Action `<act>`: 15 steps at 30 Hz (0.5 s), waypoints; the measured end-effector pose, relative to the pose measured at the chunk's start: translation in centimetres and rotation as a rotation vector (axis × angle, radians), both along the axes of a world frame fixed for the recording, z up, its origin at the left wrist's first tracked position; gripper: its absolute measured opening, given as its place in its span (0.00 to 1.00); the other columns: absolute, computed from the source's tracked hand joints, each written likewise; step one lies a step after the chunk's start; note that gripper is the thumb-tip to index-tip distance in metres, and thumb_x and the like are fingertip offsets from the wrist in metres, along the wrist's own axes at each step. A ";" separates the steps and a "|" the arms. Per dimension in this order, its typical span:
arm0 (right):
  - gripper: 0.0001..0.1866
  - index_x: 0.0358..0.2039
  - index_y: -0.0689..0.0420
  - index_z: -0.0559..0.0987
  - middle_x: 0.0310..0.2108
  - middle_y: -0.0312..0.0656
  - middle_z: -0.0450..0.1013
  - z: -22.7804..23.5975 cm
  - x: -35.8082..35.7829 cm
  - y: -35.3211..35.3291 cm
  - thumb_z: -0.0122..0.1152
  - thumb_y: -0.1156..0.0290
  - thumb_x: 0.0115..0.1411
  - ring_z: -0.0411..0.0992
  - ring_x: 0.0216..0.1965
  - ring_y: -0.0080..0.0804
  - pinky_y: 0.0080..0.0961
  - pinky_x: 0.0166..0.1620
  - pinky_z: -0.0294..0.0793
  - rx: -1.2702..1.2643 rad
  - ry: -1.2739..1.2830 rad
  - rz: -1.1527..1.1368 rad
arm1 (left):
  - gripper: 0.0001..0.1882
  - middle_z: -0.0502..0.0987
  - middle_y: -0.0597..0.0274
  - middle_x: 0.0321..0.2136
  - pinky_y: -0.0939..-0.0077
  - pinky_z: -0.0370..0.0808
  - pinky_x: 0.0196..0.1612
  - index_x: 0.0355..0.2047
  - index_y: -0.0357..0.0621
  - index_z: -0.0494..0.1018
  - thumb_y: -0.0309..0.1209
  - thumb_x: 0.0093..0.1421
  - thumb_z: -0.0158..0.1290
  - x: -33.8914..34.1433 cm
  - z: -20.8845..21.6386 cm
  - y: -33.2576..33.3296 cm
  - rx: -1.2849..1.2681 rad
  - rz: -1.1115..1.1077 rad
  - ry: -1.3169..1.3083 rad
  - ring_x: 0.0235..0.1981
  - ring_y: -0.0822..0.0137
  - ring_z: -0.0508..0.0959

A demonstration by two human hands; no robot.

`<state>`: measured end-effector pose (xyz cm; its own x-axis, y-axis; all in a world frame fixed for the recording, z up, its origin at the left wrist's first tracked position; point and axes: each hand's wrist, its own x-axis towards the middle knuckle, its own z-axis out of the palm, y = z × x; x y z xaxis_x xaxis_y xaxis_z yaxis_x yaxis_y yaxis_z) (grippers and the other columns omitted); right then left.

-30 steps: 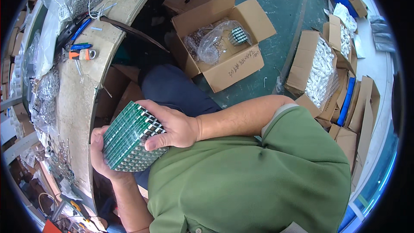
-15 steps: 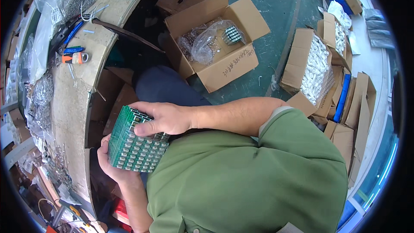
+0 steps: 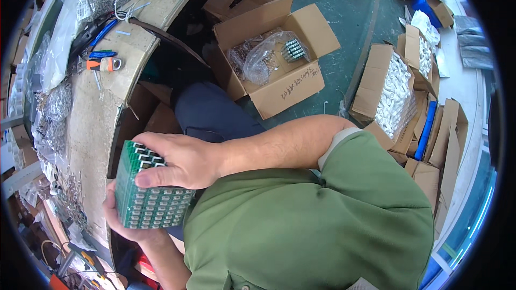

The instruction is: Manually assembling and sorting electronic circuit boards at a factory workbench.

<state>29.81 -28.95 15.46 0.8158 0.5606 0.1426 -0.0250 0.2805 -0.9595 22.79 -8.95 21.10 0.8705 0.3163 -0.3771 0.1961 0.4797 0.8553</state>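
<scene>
A thick stack of green circuit boards (image 3: pixel 157 208) is held between my two hands, its face covered in rows of small silver metal parts. My right hand (image 3: pixel 180 161) grips the stack from above, with the thumb lying across its face and the other fingers over the top edge. From below, my left hand (image 3: pixel 126 225) wraps round the lower left side, its fingers partly hidden behind the boards. The stack is slightly tilted in front of my lap, beside the bench edge.
On the left stands a worn workbench (image 3: pixel 97 129) with an orange-handled tool (image 3: pixel 103 64), blue-handled tools and bags of small metal parts. An open carton (image 3: pixel 287 94) on the green floor holds plastic wrap and another bundle of boards (image 3: pixel 294 50). Cartons of white parts (image 3: pixel 394 88) stand to the right.
Both hands have moved the stack left and slightly down in the picture, toward the bench edge. The grip looks much the same. The view has shifted slightly.
</scene>
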 end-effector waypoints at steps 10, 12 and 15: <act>0.26 0.49 0.61 0.77 0.39 0.40 0.77 -0.8 -1.9 1.6 0.57 0.47 0.72 0.75 0.36 0.26 0.27 0.44 0.75 0.194 0.655 0.161 | 0.25 0.80 0.50 0.47 0.63 0.79 0.51 0.55 0.39 0.72 0.49 0.75 0.42 -1.4 1.1 0.8 -0.040 0.012 0.141 0.47 0.60 0.82; 0.25 0.47 0.61 0.78 0.37 0.40 0.77 -1.4 -2.5 1.8 0.57 0.48 0.72 0.75 0.35 0.26 0.26 0.44 0.75 0.265 0.783 0.140 | 0.31 0.79 0.46 0.53 0.58 0.79 0.55 0.61 0.38 0.68 0.53 0.75 0.43 -1.9 1.3 1.0 -0.093 -0.086 0.110 0.51 0.57 0.82; 0.24 0.49 0.58 0.78 0.41 0.38 0.78 -1.5 -2.9 1.5 0.57 0.47 0.73 0.74 0.38 0.20 0.21 0.45 0.74 0.320 0.875 0.161 | 0.37 0.75 0.42 0.60 0.52 0.77 0.60 0.69 0.37 0.62 0.56 0.75 0.44 -3.1 1.6 0.7 -0.065 -0.197 0.014 0.57 0.52 0.80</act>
<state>26.94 -27.46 13.92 0.6221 0.7157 -0.3175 -0.7610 0.4575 -0.4599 19.73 -8.22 22.66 0.9075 0.1154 -0.4038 0.3033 0.4848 0.8203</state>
